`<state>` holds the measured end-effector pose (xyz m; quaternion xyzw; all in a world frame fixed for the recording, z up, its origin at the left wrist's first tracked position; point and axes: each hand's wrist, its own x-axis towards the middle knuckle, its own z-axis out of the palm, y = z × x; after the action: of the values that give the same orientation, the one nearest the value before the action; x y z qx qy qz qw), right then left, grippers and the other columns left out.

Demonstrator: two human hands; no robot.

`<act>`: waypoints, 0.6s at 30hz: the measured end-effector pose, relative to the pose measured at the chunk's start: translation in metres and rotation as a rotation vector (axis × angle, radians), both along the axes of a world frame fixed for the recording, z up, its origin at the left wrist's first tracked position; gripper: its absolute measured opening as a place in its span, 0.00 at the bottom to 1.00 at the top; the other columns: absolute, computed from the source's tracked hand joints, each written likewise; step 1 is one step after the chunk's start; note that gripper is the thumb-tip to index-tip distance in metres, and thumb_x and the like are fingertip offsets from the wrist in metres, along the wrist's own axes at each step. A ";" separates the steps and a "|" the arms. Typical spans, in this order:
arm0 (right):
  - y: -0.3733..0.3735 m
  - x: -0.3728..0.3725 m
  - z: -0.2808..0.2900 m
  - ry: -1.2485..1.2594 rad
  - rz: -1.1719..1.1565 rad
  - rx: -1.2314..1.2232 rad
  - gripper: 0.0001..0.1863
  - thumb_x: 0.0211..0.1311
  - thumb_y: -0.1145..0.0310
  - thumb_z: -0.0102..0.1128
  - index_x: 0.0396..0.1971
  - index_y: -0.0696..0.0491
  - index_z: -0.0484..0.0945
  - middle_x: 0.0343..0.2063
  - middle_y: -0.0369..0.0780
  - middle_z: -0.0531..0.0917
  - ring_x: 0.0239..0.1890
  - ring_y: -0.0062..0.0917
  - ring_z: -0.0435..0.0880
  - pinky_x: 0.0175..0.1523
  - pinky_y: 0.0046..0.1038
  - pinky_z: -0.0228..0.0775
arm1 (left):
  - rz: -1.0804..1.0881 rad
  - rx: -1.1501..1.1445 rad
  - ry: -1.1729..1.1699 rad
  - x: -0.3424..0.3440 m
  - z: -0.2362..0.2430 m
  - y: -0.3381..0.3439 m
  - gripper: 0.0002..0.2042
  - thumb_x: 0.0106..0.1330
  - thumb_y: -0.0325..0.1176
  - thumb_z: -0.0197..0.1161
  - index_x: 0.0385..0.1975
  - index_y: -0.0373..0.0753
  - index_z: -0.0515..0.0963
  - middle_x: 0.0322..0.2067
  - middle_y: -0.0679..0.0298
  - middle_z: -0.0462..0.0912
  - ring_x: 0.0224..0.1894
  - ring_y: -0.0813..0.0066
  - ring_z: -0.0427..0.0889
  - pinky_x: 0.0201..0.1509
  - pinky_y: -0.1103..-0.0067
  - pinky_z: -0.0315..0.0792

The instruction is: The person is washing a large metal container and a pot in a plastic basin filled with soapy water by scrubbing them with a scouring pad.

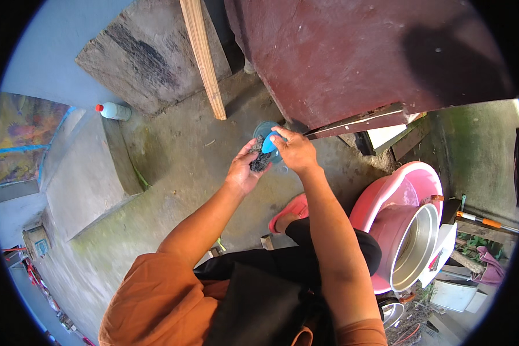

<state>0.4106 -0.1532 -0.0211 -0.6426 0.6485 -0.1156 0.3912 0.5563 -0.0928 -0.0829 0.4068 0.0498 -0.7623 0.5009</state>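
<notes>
My left hand is closed around a dark grey, rough-textured scrubber, held palm up over the floor. Against its top edge, my right hand grips a small bright blue plastic piece with a narrow, pointed shape; its exact kind is not clear. Behind and below both hands is a teal plastic tub, mostly hidden by them. Whether the blue piece touches the scrubber or is just above it, I cannot tell.
To the right, a large metal pot leans in a pink basin. A maroon panel fills the upper right. A wooden plank slants ahead. A white bottle with a red cap rests on a ledge at left.
</notes>
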 end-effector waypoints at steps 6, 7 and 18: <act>-0.005 0.005 0.009 0.189 0.039 0.080 0.24 0.57 0.44 0.48 0.50 0.38 0.74 0.49 0.40 0.77 0.52 0.35 0.74 0.54 0.33 0.65 | 0.035 0.040 0.093 0.004 -0.007 -0.001 0.19 0.62 0.24 0.45 0.53 0.48 0.66 0.50 0.63 0.72 0.50 0.64 0.71 0.54 0.58 0.64; -0.005 0.002 0.005 0.205 0.049 0.090 0.24 0.56 0.44 0.48 0.51 0.37 0.74 0.49 0.40 0.76 0.52 0.34 0.73 0.55 0.32 0.64 | 0.044 0.050 0.088 0.003 -0.007 0.000 0.19 0.62 0.24 0.45 0.53 0.48 0.66 0.49 0.63 0.72 0.50 0.64 0.71 0.54 0.59 0.64; -0.006 -0.001 -0.005 0.267 0.113 -0.014 0.27 0.56 0.45 0.49 0.53 0.42 0.72 0.48 0.40 0.77 0.51 0.34 0.75 0.53 0.34 0.66 | 0.050 0.046 0.091 0.008 -0.018 0.012 0.19 0.61 0.25 0.45 0.53 0.47 0.66 0.48 0.63 0.73 0.48 0.64 0.72 0.52 0.60 0.66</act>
<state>0.4096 -0.1587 -0.0262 -0.6906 0.6566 -0.0114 0.3031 0.5641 -0.0803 -0.1005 0.3815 0.1002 -0.7659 0.5077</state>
